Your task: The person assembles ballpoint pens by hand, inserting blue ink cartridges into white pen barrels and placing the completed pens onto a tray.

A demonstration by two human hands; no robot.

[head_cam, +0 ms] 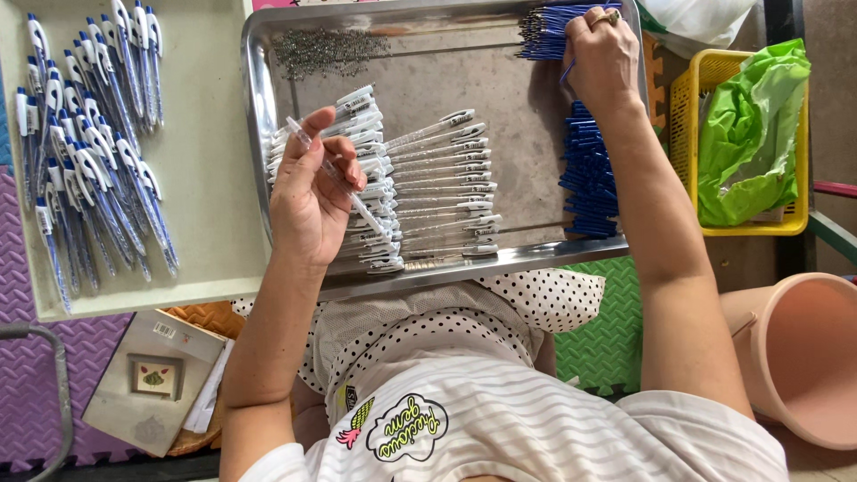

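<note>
Left hand [308, 201] fingers pinch clear pen barrel [335, 174]; right hand [603, 58] fingers close on blue refill [566, 71]. Next, likely: refill into barrel.

Bright, even daylight throughout, soft and diffuse, with no single source in view. Dull grey sheen across the steel tray [446, 67], brighter glare along its near rim and left wall. Only faint, short shadows under the left hand [312, 192] and beneath the right hand [605, 58]. Sharp focus over the middle, pen barrels crisply outlined. Slight softness and mild bending toward the corners, noticeable at the pink bucket [803, 357] and the purple floor mat [27, 357]. Colours saturated, no motion blur.
</note>
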